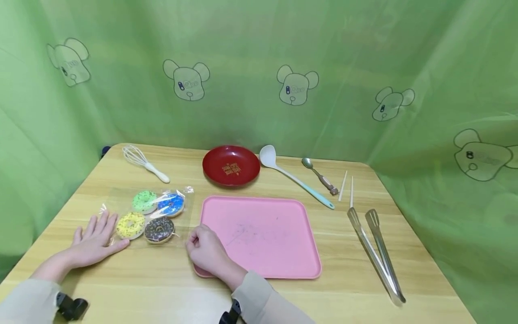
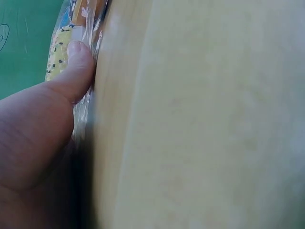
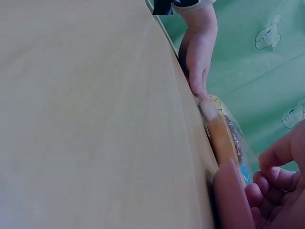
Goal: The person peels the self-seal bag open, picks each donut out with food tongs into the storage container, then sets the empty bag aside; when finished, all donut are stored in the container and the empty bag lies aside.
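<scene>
Four things like donuts with sprinkles, green [image 1: 144, 201], blue [image 1: 171, 204], yellow [image 1: 130, 225] and dark brown [image 1: 159, 230], lie in a clear plastic bag [image 1: 184, 220] on the left of the table. My left hand [image 1: 95, 238] lies flat with fingers spread at the bag's left edge; in the left wrist view its thumb [image 2: 78, 62] presses beside the yellow donut. My right hand [image 1: 208, 249] is curled over the left edge of the pink tray [image 1: 275, 243]. Its fingertips [image 3: 269, 160] appear to pinch the bag's right edge in the right wrist view.
Along the back lie a white whisk [image 1: 141, 162], a red plate [image 1: 214, 166], a ladle [image 1: 291, 175] and a spoon [image 1: 319, 175]. White sticks [image 1: 342, 186] and metal tongs [image 1: 378, 256] are at the right. A green curtain [image 1: 243, 36] surrounds the table [image 1: 162, 292].
</scene>
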`<action>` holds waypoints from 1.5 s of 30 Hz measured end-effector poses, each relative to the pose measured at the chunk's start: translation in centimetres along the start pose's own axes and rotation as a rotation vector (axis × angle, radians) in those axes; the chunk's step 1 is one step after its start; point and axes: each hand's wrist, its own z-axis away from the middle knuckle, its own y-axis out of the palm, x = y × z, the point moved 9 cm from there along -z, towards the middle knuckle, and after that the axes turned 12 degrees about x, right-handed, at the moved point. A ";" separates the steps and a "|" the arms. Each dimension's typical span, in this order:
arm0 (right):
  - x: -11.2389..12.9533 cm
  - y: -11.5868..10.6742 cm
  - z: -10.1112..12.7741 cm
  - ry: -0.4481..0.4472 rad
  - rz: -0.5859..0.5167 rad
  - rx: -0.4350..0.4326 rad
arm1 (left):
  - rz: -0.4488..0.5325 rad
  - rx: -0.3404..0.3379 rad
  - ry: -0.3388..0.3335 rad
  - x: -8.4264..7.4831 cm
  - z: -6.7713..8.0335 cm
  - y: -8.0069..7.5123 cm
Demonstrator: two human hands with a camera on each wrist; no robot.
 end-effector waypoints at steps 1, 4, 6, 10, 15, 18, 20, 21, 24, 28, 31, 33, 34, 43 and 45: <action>-0.1 0.0 0.0 0.000 -0.018 -0.001 | 0.001 -0.001 0.001 0.0 0.0 0.0; -0.3 -0.1 0.1 -0.009 -0.064 -0.010 | -0.002 -0.001 0.001 -0.1 -0.1 -0.2; -0.5 -0.2 0.2 -0.006 -0.082 -0.019 | -0.007 0.000 0.001 -0.1 -0.2 -0.2; -0.8 -0.3 0.4 0.022 -0.093 -0.007 | -0.016 0.001 0.001 -0.1 -0.2 -0.1; -1.1 -0.1 0.5 0.061 -0.063 0.060 | -0.009 0.002 0.002 -0.1 0.0 -0.1; -1.0 -0.2 0.3 0.063 -0.080 0.085 | -0.012 0.001 -0.003 -0.1 0.2 -0.1; -0.9 -0.3 0.2 0.058 -0.107 0.095 | -0.016 0.001 -0.006 -0.1 0.1 -0.2; -0.7 -0.4 0.0 0.050 -0.121 0.100 | -0.019 0.002 -0.008 0.0 0.1 -0.1; -0.1 -0.3 -0.6 0.024 -0.110 0.113 | -0.023 0.002 -0.013 0.1 0.0 -0.1; 0.3 0.0 -1.6 0.023 -0.055 0.112 | -0.019 0.002 -0.014 0.1 0.0 -0.1; 0.3 0.2 -2.3 0.051 -0.021 0.110 | -0.017 -0.001 -0.012 -0.1 0.1 -0.2; 0.3 0.3 -2.7 0.070 0.008 0.118 | -0.015 -0.003 -0.010 -0.2 0.2 -0.3; 0.3 0.4 -2.9 0.077 0.018 0.124 | -0.014 -0.004 -0.010 -0.2 0.2 -0.3; 0.2 0.8 -3.3 0.136 0.102 0.157 | -0.030 -0.010 -0.013 0.0 0.1 -0.2; 0.2 0.9 -3.4 0.147 0.119 0.161 | -0.028 -0.012 -0.013 0.0 0.1 -0.2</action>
